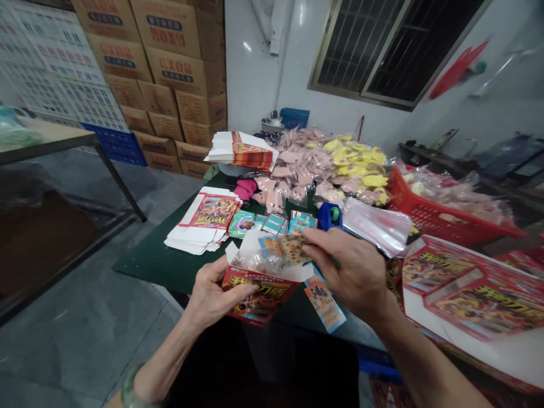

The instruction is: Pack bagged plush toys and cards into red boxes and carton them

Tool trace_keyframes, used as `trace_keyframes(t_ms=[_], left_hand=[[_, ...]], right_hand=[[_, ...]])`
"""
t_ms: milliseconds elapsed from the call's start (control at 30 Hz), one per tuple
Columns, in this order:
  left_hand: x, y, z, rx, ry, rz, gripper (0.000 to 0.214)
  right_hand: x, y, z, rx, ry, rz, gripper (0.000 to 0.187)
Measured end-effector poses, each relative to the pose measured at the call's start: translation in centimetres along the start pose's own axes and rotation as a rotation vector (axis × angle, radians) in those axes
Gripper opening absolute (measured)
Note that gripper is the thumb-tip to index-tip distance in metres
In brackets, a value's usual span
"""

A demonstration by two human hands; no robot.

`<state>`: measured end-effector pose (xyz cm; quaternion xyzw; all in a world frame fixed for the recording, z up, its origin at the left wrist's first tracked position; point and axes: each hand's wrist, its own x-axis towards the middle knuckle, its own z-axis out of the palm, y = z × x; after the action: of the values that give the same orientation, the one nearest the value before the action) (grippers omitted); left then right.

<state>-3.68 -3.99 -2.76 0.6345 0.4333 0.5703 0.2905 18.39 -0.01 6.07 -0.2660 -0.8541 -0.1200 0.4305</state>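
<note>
My left hand [212, 294] grips a small red printed box [259, 294] by its left side, thumb across the front. The box's white top flaps stand open, and clear plastic wrapping [259, 260] shows inside. At the box's opening my right hand [348, 272] pinches a patterned card-like piece [294, 249], brown and tan. Whether it is one piece or several, I cannot tell. Below that hand, a blue and orange printed card [325, 303] lies at the table's front edge. Behind the box are small stacks of teal and green cards [274, 225].
Flattened red and white boxes [208, 212] are stacked on the green table [148, 255]. Bagged pink and yellow items [314, 164] are heaped behind, beside a tape dispenser [330, 215] and clear bags [376, 224]. A red basket [450, 212] and several red boxes [476, 294] stand right.
</note>
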Motion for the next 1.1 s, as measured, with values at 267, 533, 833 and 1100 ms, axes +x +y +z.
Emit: trace_keyframes(t_ms=[267,533,833,1100], left_hand=[[0.4,0.8,0.4,0.155,0.025,0.12,0.02],[0.3,0.9,0.8,0.181,0.05,0.099,0.021],[-0.6,0.4,1.0,0.16,0.171,0.04,0.019],[-0.1,-1.0,0.8,0.112,0.221,0.078,0.018]], right_hand=[[-0.4,-3.2,0.1,-0.14,-0.225,-0.018,0.038],[-0.3,-5.7,2.5,-0.043,-0.23,0.022,0.06],[1.1,-6.1,4.0,0.073,-0.521,-0.081,0.051],[-0.4,-8.1,5.4,-0.043,-0.28,0.129,0.031]])
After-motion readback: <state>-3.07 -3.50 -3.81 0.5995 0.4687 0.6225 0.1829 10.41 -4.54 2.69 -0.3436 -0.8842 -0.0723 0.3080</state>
